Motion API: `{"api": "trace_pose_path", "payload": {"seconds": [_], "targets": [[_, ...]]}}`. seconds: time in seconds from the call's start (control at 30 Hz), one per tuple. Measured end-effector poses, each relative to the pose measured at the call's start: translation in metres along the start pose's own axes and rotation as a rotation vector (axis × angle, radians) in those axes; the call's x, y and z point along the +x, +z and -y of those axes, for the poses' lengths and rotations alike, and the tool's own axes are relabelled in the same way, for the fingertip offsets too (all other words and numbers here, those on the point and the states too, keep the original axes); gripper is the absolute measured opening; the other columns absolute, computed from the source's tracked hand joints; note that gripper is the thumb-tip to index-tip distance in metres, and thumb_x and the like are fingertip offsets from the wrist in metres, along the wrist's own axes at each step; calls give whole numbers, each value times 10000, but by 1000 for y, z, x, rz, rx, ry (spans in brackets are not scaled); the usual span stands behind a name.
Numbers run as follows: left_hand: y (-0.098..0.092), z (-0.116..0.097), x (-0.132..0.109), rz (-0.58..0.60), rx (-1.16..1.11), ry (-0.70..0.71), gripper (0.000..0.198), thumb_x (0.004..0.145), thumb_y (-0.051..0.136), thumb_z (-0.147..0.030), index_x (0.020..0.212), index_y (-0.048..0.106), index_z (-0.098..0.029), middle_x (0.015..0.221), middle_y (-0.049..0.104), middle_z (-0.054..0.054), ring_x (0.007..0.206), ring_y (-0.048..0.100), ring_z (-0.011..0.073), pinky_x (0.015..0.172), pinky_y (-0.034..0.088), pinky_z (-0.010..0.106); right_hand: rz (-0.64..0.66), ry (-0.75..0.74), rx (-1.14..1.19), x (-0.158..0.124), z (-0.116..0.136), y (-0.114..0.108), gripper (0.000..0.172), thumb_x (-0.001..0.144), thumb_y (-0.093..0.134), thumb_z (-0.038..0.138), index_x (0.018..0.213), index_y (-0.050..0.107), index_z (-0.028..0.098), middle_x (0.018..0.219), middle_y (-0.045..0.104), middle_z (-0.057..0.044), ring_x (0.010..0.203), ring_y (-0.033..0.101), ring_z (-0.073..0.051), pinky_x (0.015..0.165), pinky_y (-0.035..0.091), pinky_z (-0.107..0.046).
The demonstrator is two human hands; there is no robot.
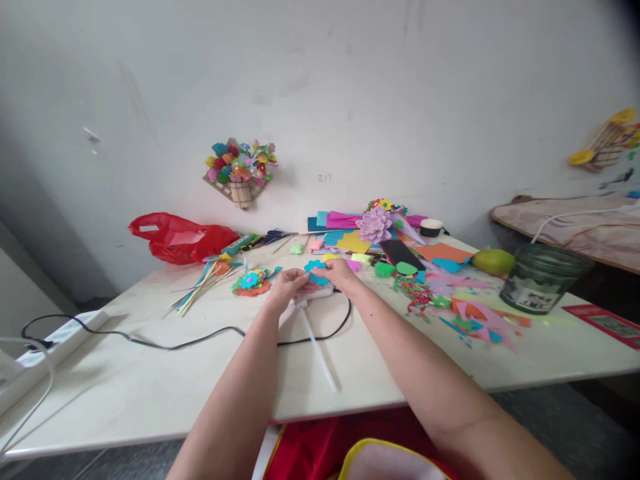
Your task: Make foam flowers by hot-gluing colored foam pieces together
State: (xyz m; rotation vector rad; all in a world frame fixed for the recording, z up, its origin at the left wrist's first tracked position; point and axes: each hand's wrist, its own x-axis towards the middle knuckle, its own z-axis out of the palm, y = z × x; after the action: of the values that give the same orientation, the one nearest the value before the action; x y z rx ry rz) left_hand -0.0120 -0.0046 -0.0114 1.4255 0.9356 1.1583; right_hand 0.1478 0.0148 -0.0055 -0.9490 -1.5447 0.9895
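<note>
A blue flower cutout (315, 265), apparently foam, is held up between my two hands over the middle of the table. My left hand (289, 287) pinches its left edge, and the fingers of my right hand (341, 275) close on its right side. Just beneath them lies a white glue gun (325, 291), partly hidden by the hands. A long translucent glue stick (319, 352) sticks out of it toward me. To the left of my left hand sits a small pile of layered flowers (251, 283) in orange, blue and yellow.
A black cord (165, 347) crosses the table to a power strip (70, 337). Thin strips (200, 293) and a red plastic bag (183, 239) lie left. Colourful sheets (345, 240), scraps (480, 317), a green fruit (493, 262) and a dark jar (540, 280) occupy the right.
</note>
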Motion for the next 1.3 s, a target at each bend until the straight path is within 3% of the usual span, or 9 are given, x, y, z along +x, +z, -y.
{"api": "trace_pose_path", "payload": {"seconds": [0.4, 0.63, 0.97, 1.17, 1.3], "targets": [[1, 0, 0, 0, -1, 0, 349, 615, 699, -434, 718, 537, -143, 649, 684, 54, 606, 659, 176, 569, 511, 256, 9, -16, 17, -3, 4, -2, 394, 572, 653, 509, 504, 464, 169, 465, 393, 55, 464, 337, -70, 451, 251, -227], [2, -2, -2, 16, 28, -17, 340, 622, 688, -444, 721, 549, -149, 630, 682, 54, 631, 663, 188, 540, 491, 243, 18, 50, 100, -4, 4, -1, 354, 548, 670, 485, 538, 530, 160, 493, 471, 40, 473, 386, -74, 446, 279, -220], [2, -2, -2, 24, 4, -8, 339, 617, 694, -436, 718, 544, -149, 622, 677, 45, 627, 662, 189, 583, 502, 262, 7, -24, -8, -1, 2, 0, 365, 543, 679, 439, 466, 444, 170, 455, 362, 61, 461, 315, -69, 467, 241, -237], [0, -1, -1, 15, -36, 8, 336, 622, 696, -423, 720, 539, -142, 642, 678, 44, 637, 663, 182, 619, 516, 272, 21, 3, 33, -3, 5, -2, 374, 637, 586, 526, 582, 559, 157, 475, 416, 43, 472, 362, -79, 466, 274, -231], [-1, -1, 0, 17, -50, 12, 334, 627, 695, -418, 724, 533, -142, 645, 677, 46, 642, 664, 183, 635, 521, 280, 23, 21, 63, -4, 6, -3, 336, 620, 616, 479, 576, 557, 151, 476, 444, 39, 477, 384, -80, 471, 288, -231]]}}
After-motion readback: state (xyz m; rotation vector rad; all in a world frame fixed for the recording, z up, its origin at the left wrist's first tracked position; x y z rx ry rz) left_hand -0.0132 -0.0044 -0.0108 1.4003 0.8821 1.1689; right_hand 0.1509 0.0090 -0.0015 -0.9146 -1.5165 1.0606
